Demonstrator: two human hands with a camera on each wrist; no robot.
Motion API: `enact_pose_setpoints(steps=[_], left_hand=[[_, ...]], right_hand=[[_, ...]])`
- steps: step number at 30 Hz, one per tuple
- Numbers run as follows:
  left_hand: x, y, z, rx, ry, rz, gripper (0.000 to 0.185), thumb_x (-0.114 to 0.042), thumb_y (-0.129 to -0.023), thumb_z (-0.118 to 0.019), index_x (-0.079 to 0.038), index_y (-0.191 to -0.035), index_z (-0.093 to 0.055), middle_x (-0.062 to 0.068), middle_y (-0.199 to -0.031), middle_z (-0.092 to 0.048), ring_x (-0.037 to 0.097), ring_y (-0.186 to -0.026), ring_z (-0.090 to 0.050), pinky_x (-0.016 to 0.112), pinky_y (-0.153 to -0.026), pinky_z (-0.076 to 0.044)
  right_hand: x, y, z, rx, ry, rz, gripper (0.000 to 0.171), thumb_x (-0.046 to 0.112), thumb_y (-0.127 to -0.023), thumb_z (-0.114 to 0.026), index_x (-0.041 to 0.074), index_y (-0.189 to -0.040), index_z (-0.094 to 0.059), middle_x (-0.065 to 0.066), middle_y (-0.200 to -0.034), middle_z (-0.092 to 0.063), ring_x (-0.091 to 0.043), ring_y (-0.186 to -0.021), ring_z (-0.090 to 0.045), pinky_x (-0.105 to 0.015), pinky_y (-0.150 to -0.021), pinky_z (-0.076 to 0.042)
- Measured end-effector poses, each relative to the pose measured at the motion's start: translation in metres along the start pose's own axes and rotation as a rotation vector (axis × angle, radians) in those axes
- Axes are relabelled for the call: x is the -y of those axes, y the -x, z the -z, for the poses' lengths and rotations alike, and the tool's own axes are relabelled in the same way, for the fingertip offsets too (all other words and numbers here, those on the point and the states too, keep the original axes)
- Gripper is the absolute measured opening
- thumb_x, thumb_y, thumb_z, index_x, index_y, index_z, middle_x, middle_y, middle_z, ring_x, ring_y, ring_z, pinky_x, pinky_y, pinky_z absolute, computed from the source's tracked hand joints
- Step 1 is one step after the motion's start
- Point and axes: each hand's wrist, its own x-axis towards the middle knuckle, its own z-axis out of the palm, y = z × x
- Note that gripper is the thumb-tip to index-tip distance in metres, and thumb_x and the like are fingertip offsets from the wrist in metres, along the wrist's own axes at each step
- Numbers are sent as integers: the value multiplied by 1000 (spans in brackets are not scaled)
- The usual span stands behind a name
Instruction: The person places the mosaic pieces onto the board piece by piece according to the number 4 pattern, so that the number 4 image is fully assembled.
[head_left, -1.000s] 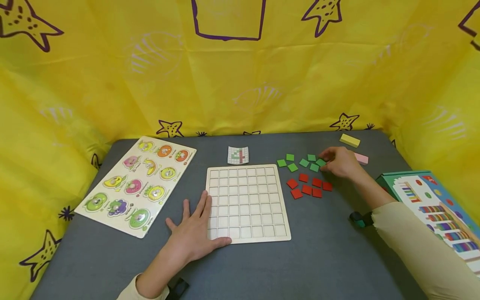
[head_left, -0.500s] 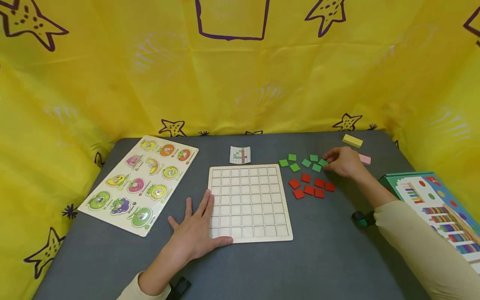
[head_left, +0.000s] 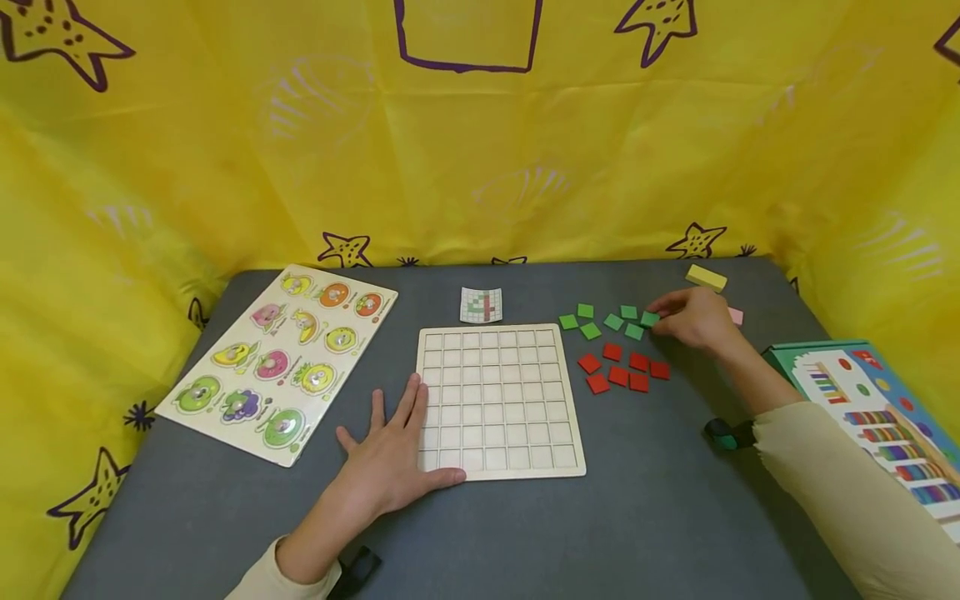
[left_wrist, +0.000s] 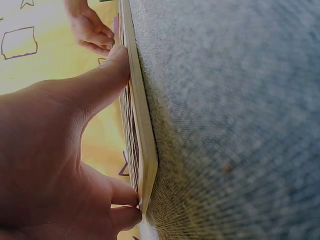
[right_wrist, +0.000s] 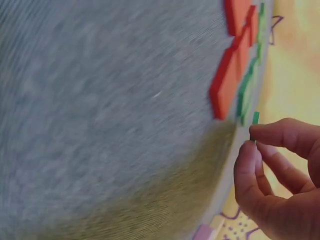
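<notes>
A pale wooden grid board [head_left: 497,400] lies in the middle of the grey table [head_left: 660,517]. My left hand [head_left: 390,462] lies flat on its near left corner, fingers straight, thumb along the front edge [left_wrist: 140,125]. Right of the board are several green square tiles [head_left: 600,323] and several red tiles [head_left: 622,368]. My right hand [head_left: 693,319] pinches one green tile [head_left: 649,318] between thumb and forefinger, lifted just off the table; the right wrist view shows that green tile [right_wrist: 255,122] on edge in the pinch. A small pattern card [head_left: 481,305] lies behind the board.
A fruit peg puzzle [head_left: 281,360] lies at the left. A yellow block [head_left: 706,277] and a pink block [head_left: 736,316] sit behind my right hand. A colourful toy box [head_left: 873,417] stands at the right edge. Yellow star-print cloth [head_left: 480,150] walls the table.
My right hand has closed thumb and forefinger on the rightmost green tile and raised it slightly. The left hand has stayed flat on the board.
</notes>
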Motion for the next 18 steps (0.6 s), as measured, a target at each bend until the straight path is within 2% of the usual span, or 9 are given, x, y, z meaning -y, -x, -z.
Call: enact_pose_setpoints(steps=[5,9,18], left_hand=[[0,-1,0,-2,2,1,130,-77,-74,-77,-12,-168,-16,3,-177,-2,58,-156,-3,97,-95,-8],[-1,-1,0,0,3,3,130,-77,-74,-78,-12,-168,-17,3,-177,-2,58,-156,-3,97,-95,-8],[-1,-2,0,0,9,8,132,-77,-73,-79,-12,-168,-15,3,-177,-3,57,-156,-4,97,-95,-8]], right_hand=[[11,1,-2,27,-28,14,35,11,-86,-77,0,-120,-77,-26,-115,-74,-38,-102,-69,-30,-72,-52],[20,1,-6,46,-55,20,34,11,-86,-78,1,-119,-77,-25,-115,-75,-37,-103,-69,-30,-76,-52],[36,-1,-17,71,-96,51,32,8,-87,-76,3,-118,-79,-21,-111,-76,-33,-98,-71,-30,-74,-53]])
